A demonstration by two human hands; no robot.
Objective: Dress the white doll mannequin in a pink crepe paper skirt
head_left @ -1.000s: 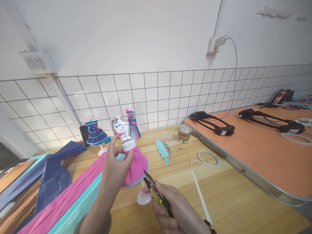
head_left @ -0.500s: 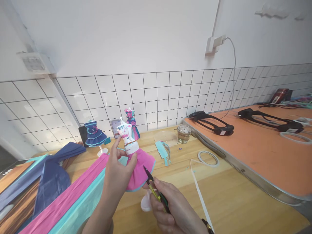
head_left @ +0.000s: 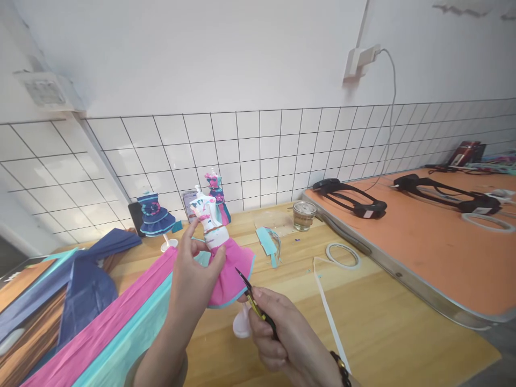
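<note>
A small white dress form [head_left: 216, 236] wears a pink skirt [head_left: 231, 269] with a light blue hem, and it leans slightly. My left hand [head_left: 194, 274] grips it at the waist, thumb in front on the skirt's top. Black pointed tweezers [head_left: 253, 301] with yellow markings are held in my right hand [head_left: 284, 328], their tips over the front of the skirt. Some of my right fingers are hidden under the hem. Below the skirt shows the form's white round base [head_left: 242, 322].
Behind stand two more dressed forms, one in a navy dress [head_left: 155, 215], one in a multicoloured dress [head_left: 217, 196]. Pink fabric [head_left: 121, 301] and navy cloth [head_left: 86, 295] lie left. To the right are a glass [head_left: 303, 216], a tape roll [head_left: 342, 255] and black headsets [head_left: 350, 199].
The view has tilted down a little. My left hand keeps its hold on the dress form. In my right hand the tweezers have turned slightly, their tips still over the pink skirt.
</note>
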